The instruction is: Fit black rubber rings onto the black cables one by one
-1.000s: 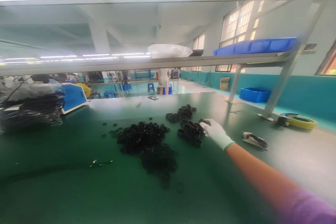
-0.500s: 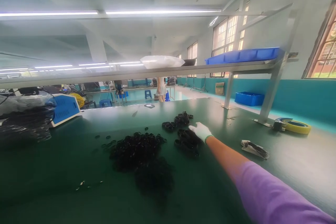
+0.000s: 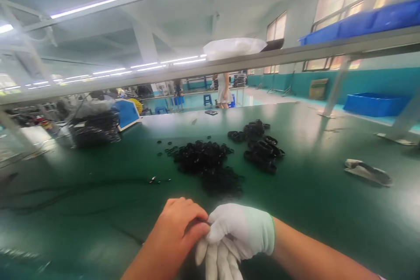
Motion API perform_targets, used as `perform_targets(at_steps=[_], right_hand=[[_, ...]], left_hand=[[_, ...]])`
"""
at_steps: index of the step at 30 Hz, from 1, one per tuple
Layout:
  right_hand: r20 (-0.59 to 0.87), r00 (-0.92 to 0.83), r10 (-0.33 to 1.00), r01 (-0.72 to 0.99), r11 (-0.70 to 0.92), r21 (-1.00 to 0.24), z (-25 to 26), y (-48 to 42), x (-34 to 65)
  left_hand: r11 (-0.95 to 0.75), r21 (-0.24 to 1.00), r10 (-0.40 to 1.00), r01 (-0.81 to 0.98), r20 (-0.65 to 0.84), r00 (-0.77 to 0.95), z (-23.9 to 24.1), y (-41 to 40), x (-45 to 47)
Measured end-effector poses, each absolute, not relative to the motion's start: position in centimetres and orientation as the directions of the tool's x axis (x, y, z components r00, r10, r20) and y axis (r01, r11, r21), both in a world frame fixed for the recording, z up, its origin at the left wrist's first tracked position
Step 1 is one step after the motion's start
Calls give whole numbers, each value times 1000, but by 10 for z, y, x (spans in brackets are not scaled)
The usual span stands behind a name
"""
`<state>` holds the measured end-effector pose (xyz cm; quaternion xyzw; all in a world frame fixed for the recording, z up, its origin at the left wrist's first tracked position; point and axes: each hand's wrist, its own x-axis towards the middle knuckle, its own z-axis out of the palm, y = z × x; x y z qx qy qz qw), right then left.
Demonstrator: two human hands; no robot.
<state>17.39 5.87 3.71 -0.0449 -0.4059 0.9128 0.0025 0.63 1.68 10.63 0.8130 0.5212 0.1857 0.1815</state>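
My left hand, bare, is at the lower middle of the head view, with fingers and thumb curled in towards each other. Its fingertips meet those of my right hand, which wears a white glove with a green cuff edge. What my left fingers pinch is hidden. Beneath the right hand hangs what looks like a loose white glove, its fingers pointing down, gripped at the top. Beyond the hands lie a heap of small black rings and, to its right, bundles of larger black loops.
The green table carries a grey-white wrapped item at right and a phone-like object at the far edge. A metal shelf rail crosses above. A blue machine and black plastic bags stand at left. A person stands beyond.
My right hand has drawn back from the black loops to the lower middle. My left hand and the loose glove have come into view. The camera has turned left and tilted.
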Motion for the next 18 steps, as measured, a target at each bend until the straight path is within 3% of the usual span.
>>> perform_targets(at_steps=[4,11,14,18], right_hand=[[29,-1000,8,-24,-791,-612,26,53,157],[-49,-999,1,33,-743,-669,14,46,150],[-13,-977,211,-143,-705,-694,25,46,163],[134,-819,558,-517,-615,-595,57,57,191]], left_hand=[[-421,527,895,738,112,431,118,14,-1],[-481,610,855,630,165,493,109,29,0],[-461,584,881,669,209,424,86,40,-4],[-263,293,953,919,227,200,31,38,-21]])
